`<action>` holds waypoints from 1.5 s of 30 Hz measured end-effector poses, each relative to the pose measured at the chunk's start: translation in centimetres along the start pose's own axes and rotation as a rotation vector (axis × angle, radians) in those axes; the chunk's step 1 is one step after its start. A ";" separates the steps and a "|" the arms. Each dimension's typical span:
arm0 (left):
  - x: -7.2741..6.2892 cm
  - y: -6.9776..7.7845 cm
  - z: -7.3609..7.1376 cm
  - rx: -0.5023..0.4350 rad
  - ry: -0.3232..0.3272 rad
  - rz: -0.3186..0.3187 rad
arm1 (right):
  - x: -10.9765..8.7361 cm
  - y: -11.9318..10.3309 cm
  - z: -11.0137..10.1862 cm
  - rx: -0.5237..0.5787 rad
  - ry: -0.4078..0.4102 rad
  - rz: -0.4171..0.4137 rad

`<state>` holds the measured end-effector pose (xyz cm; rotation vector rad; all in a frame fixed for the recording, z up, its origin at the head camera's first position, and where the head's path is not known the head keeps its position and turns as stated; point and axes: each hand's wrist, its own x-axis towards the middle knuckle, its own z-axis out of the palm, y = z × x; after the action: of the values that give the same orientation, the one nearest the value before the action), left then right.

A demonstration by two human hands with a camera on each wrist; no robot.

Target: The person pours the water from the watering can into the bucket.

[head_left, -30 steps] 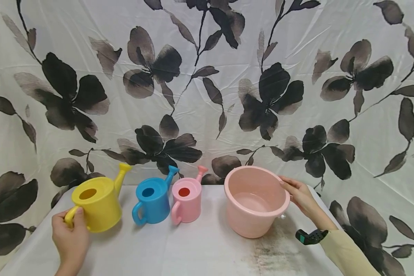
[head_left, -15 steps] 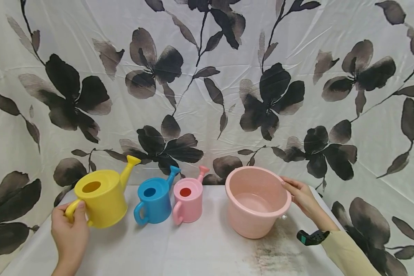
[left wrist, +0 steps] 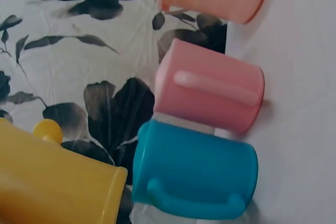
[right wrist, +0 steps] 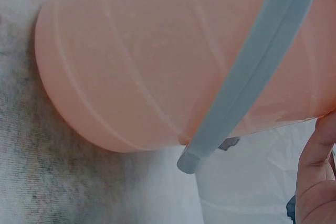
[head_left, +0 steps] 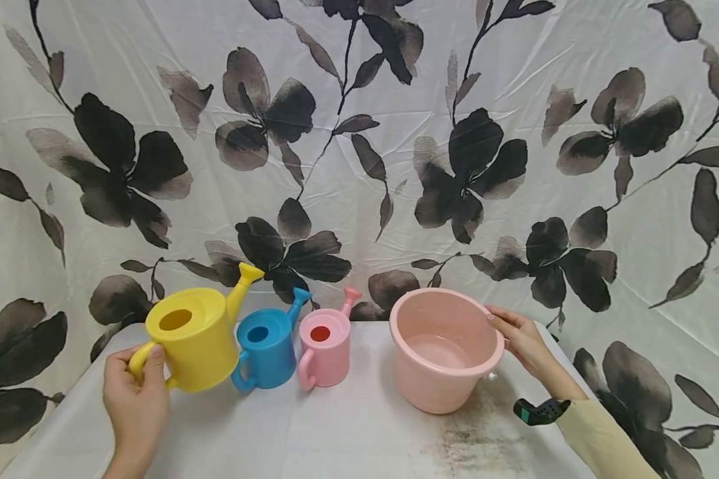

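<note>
My left hand (head_left: 136, 406) pinches the handle of a yellow watering can (head_left: 206, 349), which hangs above the table, its spout tilted up to the right. Just right of it a blue watering can (head_left: 275, 359) stands upright, slightly overlapped by the yellow one. Close beside that is a smaller pink watering can (head_left: 335, 352). My right hand (head_left: 524, 339) holds the right rim of a pale pink bucket (head_left: 431, 382), thumb on top and fingers at the outer side. In the right wrist view, the bucket's grey handle (right wrist: 252, 72) hangs down along its wall.
A white cloth covers the table (head_left: 311, 439). Dark smudges (head_left: 479, 439) mark it in front of the bucket. Behind hangs a white curtain (head_left: 395, 253) with dark flowers, close to the table's back edge.
My left hand has raised the yellow watering can off the table and carried it to the right, closer to the blue one. The right hand and bucket have stayed in place.
</note>
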<state>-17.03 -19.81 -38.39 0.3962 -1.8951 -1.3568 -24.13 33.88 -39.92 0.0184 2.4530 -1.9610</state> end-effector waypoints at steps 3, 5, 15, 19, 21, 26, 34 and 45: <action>-0.3 0.5 0.2 -0.009 -0.014 0.014 | 0.1 0.0 -0.1 0.003 -0.002 0.001; -0.5 0.9 0.4 -0.012 -0.025 0.014 | 0.1 0.1 -0.1 0.003 0.001 0.003; -1.7 2.7 1.4 0.035 -0.105 -0.012 | 0.3 0.2 -0.2 0.008 0.001 0.015; -2.1 3.2 1.8 0.033 -0.140 0.003 | 0.5 0.1 -0.2 -0.014 0.005 0.018; -2.3 3.5 2.1 0.015 -0.149 0.015 | 0.5 0.0 -0.2 -0.023 0.008 0.019; -2.8 4.2 2.5 -0.013 -0.191 0.022 | 0.6 -0.1 -0.3 -0.032 0.011 0.020; -3.8 5.8 3.4 -0.011 -0.277 -0.001 | 0.7 -0.1 -0.3 -0.043 -0.001 0.010; -5.7 6.8 5.3 -0.036 -0.444 -0.010 | 0.8 0.1 -0.4 -0.021 0.005 0.010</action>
<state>-15.95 -9.98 -35.31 0.0863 -2.2197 -1.5798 -24.92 34.32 -39.91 0.0348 2.4708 -1.9339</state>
